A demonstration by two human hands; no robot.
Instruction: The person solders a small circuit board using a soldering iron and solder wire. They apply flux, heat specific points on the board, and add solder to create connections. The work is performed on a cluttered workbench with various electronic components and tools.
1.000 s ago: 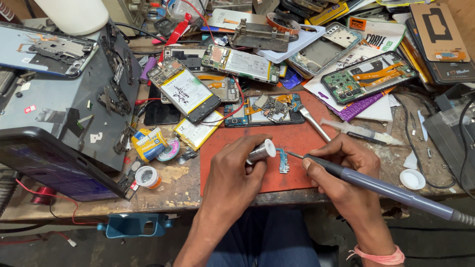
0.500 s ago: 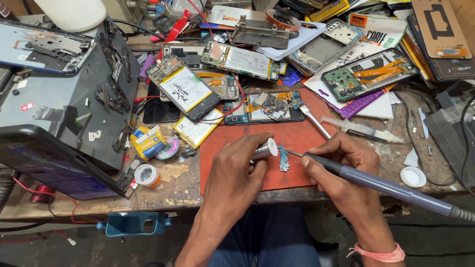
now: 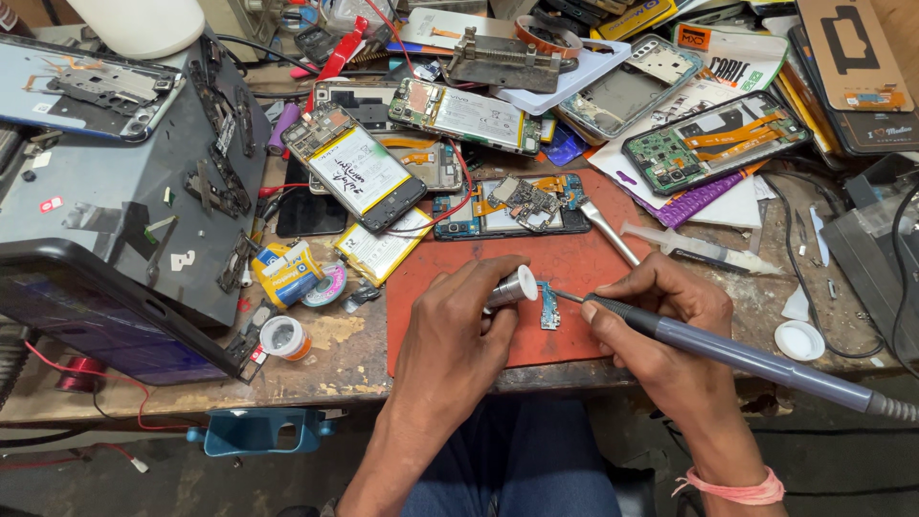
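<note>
My left hand (image 3: 458,330) grips a small silver and white cylinder (image 3: 513,288), its end pointed at a tiny blue circuit board (image 3: 549,308) on the red work mat (image 3: 565,263). My right hand (image 3: 661,311) holds a grey soldering iron (image 3: 737,356) like a pen. Its tip touches the small board from the right. The iron's cable runs off toward the lower right.
Opened phones (image 3: 708,142), a battery (image 3: 360,174) and boards crowd the back of the bench. A grey machine (image 3: 105,220) stands at the left, with a solder reel (image 3: 284,337) and tape rolls (image 3: 287,273) beside it. A white cap (image 3: 799,340) and syringe (image 3: 699,247) lie at the right.
Both hands stay at the small board; the view has shifted slightly. The iron's tip stays at the board.
</note>
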